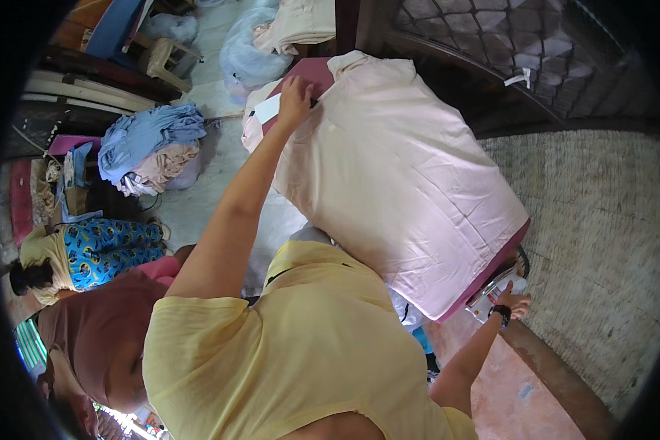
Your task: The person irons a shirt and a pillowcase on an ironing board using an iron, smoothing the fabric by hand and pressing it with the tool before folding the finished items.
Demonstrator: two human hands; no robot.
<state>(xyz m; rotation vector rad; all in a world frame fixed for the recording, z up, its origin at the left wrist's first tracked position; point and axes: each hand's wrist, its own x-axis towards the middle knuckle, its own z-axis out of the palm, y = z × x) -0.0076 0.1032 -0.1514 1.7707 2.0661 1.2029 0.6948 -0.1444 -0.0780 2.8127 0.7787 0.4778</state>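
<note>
The pale pink shirt (403, 183) lay spread flat over a maroon padded desk (491, 273). Left hand (295, 99) pinched its collar end; right hand (512, 302) rested open at the desk's near edge. Likely soft, light cloth, best gripped at the edges.

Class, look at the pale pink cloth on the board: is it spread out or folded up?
Spread out: the pale pink cloth lies flat over the maroon board, the left hand on its far edge.
</note>
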